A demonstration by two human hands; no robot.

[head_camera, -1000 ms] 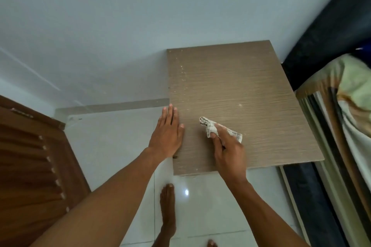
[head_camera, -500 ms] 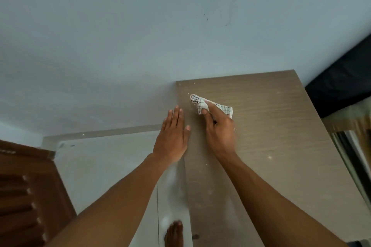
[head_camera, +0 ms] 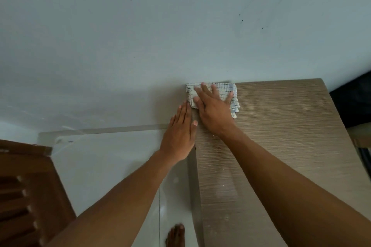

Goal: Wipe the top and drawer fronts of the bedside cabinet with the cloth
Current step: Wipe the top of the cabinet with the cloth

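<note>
The bedside cabinet's wood-grain top (head_camera: 281, 136) fills the right half of the view and carries pale dust specks near its left edge. A white checked cloth (head_camera: 224, 89) lies flat on the top's far left corner, against the wall. My right hand (head_camera: 212, 108) presses on the cloth with straight, spread fingers. My left hand (head_camera: 180, 132) lies flat with straight fingers against the cabinet's left edge, just beside the right hand. The drawer fronts are out of view.
A pale wall (head_camera: 140, 36) with dark scuff marks stands behind the cabinet. White floor tiles (head_camera: 110, 166) lie to the left, a brown louvred door (head_camera: 24, 196) at far left, dark bedding (head_camera: 353, 102) at right. My bare foot (head_camera: 175, 234) stands by the cabinet.
My right hand has slid the cloth from the top's near left part to the far left corner and flattened its fingers on it. My left hand followed along the left edge.
</note>
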